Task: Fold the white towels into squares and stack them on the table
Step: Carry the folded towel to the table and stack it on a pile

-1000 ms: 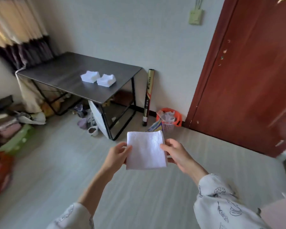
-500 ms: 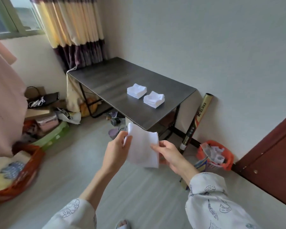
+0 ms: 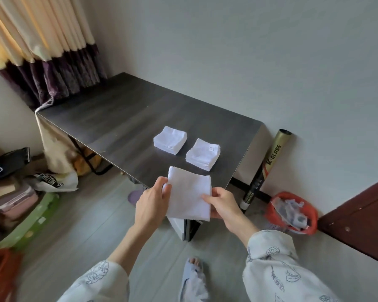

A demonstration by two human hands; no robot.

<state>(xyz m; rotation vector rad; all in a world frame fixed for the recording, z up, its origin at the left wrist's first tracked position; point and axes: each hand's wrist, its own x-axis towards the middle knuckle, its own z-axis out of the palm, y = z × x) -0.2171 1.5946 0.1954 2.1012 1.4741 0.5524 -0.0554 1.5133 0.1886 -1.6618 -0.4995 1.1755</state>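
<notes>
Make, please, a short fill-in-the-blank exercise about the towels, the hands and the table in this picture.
1. The dark table carries ____ stacks of folded white towels.
2. The towel in the air is held by ____ hands.
3. The tube leans against the ____.
4. The right hand grips the towel's ____ edge.

Missing words: two; both; wall; right

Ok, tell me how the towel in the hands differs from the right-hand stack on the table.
The held towel is a single piece; the right stack is several folded layers. The held towel hangs in the air, pinched by the left hand and right hand, while the right stack rests on the table. The held towel looks larger and not yet a small square; the right stack is compact and shows a small label on top. Both are white cloth.
</notes>
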